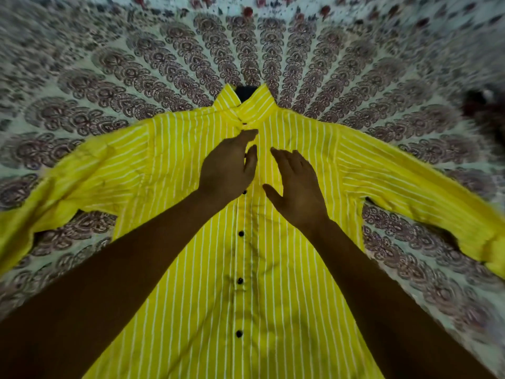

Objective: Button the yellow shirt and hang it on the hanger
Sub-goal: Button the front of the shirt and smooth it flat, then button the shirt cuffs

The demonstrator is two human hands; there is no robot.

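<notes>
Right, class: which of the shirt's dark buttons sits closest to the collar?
The topmost button, just under the collar and beyond the left hand; every other visible one lies farther down the front.

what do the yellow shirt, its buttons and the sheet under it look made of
Yellow shirt: thin woven cloth, probably cotton or a blend; matte, softly creased. Buttons: dark, faintly shiny, likely plastic. Sheet: matte printed fabric, cotton-like, though blur hides the weave.

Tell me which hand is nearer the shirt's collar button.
Left. The left hand reaches to just below the collar button; the right hand sits lower and off to its right.
</notes>
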